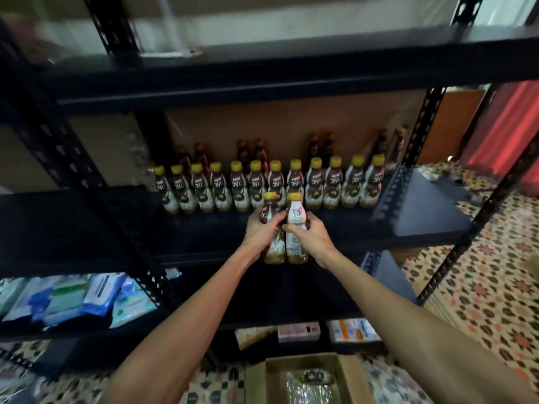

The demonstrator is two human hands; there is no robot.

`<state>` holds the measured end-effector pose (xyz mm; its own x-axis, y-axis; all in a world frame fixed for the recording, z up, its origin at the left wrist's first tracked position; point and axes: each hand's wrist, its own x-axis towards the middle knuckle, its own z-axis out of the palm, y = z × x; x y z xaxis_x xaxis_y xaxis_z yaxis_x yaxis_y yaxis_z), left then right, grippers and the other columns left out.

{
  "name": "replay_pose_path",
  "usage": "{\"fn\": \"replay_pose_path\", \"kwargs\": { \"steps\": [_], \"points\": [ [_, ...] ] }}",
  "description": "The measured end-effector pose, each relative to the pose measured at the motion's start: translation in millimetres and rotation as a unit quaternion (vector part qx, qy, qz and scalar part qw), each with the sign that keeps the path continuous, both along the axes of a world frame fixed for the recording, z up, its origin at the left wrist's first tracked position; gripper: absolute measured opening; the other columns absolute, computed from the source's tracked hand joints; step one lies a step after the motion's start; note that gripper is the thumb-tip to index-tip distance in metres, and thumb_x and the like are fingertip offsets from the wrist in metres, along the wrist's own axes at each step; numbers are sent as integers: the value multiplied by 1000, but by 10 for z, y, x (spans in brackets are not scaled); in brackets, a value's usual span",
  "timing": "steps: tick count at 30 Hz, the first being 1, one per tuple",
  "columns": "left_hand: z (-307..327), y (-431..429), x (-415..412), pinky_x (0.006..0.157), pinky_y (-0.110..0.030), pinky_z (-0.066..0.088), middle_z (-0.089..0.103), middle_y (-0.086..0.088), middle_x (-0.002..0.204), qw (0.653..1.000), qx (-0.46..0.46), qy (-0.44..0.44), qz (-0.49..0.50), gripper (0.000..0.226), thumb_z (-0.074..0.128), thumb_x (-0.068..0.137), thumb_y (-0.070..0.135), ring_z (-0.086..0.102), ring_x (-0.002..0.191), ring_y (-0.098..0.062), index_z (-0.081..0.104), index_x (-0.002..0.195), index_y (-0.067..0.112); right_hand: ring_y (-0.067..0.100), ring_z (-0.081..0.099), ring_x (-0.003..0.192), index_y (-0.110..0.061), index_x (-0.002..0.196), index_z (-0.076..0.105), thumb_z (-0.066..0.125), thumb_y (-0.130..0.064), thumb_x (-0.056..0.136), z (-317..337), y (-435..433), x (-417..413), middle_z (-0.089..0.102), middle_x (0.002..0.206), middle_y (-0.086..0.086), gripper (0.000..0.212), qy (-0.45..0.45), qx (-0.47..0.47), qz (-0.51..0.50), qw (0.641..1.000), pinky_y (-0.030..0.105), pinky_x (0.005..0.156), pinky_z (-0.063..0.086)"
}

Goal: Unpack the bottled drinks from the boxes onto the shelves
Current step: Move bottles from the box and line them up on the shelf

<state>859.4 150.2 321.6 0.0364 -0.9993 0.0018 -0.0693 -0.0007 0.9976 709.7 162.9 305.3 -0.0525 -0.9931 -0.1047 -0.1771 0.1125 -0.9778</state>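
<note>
My left hand (pixel 261 228) grips a brown-labelled drink bottle (pixel 269 205) with a yellow cap. My right hand (pixel 310 233) grips a white-labelled bottle (pixel 295 214) right beside it. Both bottles stand upright and touch each other, held over the front part of the black middle shelf (pixel 379 225). Behind them a row of several yellow-capped bottles (pixel 332 185) lines the shelf, with dark-capped bottles (pixel 250 153) further back. An open cardboard box (pixel 309 380) lies on the floor below my arms, with clear plastic wrap inside.
Black perforated uprights (pixel 87 182) frame the shelving. An upper shelf (pixel 291 68) overhangs the bottles. Packs of wipes (pixel 73 298) fill the lower left shelf. Small boxes (pixel 300 332) sit on the bottom shelf. Patterned tile floor (pixel 481 287) spreads to the right.
</note>
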Motion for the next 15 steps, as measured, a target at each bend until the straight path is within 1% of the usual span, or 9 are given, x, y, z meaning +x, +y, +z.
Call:
{"fn": "replay_pose_path", "kwargs": {
  "steps": [2, 5, 7, 8, 10, 11, 13, 14, 15],
  "points": [
    [44, -99, -7, 86, -23, 55, 75, 11, 100, 1000, -25, -8, -5, 26, 78, 85, 30, 70, 97, -4, 68, 109, 28, 10, 70, 97, -29, 113, 65, 83, -44, 68, 53, -110, -51, 73, 105, -8, 51, 20, -26, -13, 999, 41, 93, 58],
    [68, -231, -17, 90, -25, 54, 75, 11, 105, 997, -63, -30, -19, 32, 79, 85, 28, 69, 100, -3, 67, 114, 24, 11, 65, 106, -23, 127, 61, 87, -39, 72, 104, -239, -141, 68, 115, -7, 63, 51, -41, -16, 998, 36, 97, 54],
    [70, -311, -10, 91, -28, 54, 75, 11, 106, 996, -75, -49, -29, 36, 80, 83, 28, 69, 100, -4, 67, 116, 24, 14, 62, 111, -20, 134, 56, 88, -41, 71, 92, -303, -183, 65, 122, -5, 73, 64, -38, -15, 997, 36, 100, 53],
    [68, -354, -6, 92, -30, 54, 75, 11, 106, 995, -72, -59, -31, 38, 81, 82, 29, 69, 100, -4, 66, 116, 25, 15, 63, 112, -20, 134, 55, 89, -43, 71, 77, -337, -198, 65, 123, -4, 76, 71, -38, -16, 997, 36, 99, 53],
    [57, -434, -1, 94, -32, 54, 75, 11, 107, 994, -66, -83, -38, 41, 84, 79, 29, 69, 100, -5, 66, 116, 25, 14, 64, 108, -20, 128, 57, 89, -39, 72, 56, -391, -221, 67, 118, -5, 67, 79, -42, -13, 996, 33, 94, 54],
    [65, -453, -6, 94, -32, 54, 74, 9, 107, 992, -69, -94, -44, 42, 84, 79, 27, 69, 100, -5, 66, 116, 24, 12, 65, 105, -19, 123, 59, 89, -35, 73, 50, -412, -229, 68, 113, -6, 60, 81, -44, -12, 996, 27, 88, 54],
    [78, -493, -24, 93, -31, 54, 74, 7, 107, 989, -76, -111, -56, 44, 85, 77, 22, 69, 99, -4, 66, 117, 19, 4, 63, 96, -20, 117, 58, 87, -28, 77, 87, -424, -230, 66, 105, -11, 50, 76, -50, -6, 996, 14, 75, 49],
    [85, -509, -31, 94, -30, 54, 74, 7, 108, 989, -76, -115, -61, 45, 85, 77, 21, 68, 99, -4, 66, 117, 18, -2, 60, 92, -21, 117, 57, 86, -26, 79, 98, -430, -229, 64, 102, -14, 48, 72, -51, -4, 996, 9, 70, 45],
    [92, -518, -32, 95, -30, 54, 73, 7, 109, 988, -75, -121, -65, 46, 85, 77, 21, 68, 101, -5, 65, 119, 17, -4, 58, 90, -22, 117, 56, 85, -25, 80, 106, -432, -225, 62, 101, -16, 47, 68, -51, -1, 996, 7, 67, 44]
  ]
}}
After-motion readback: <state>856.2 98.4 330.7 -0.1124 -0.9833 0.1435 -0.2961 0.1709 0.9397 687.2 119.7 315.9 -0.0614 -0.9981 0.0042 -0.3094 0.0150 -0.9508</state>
